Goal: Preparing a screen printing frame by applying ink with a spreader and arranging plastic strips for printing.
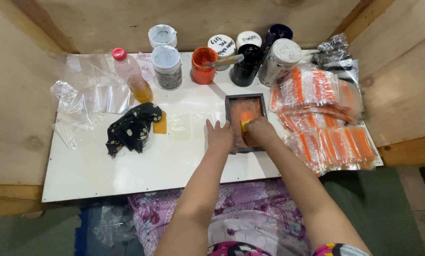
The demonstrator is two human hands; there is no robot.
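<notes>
Hands are parked right on a small dark-framed printing screen [245, 106] that's smeared with orange ink and laid flat on the white board [127, 175]. The left hand [219, 136] is pressed down flat, fingers spread, on the frame's left edge and the board next to it, so nothing is gripped there. The right hand [261, 131] is curled shut around a little yellow squeegee [245, 124], which is held against the orange mesh near the middle of the frame. Just left of the frame a clear plastic pouch [189, 124] can be made out lying flat, and beyond that a black floral cloth [132, 127] is bunched up with an orange card [160, 124] touching it. Stacks of orange-printed clear pouches [326, 118] are piled just right of the frame, pretty much touching it. Along the back edge a row of jars is lined up, including an open orange ink jar [204, 65] with a stick [226, 60] laid across it, a black jar [247, 65], and a red-capped bottle [132, 76] of amber liquid off to the left. Loose clear plastic [87, 90] is crumpled in the far left corner.
</notes>
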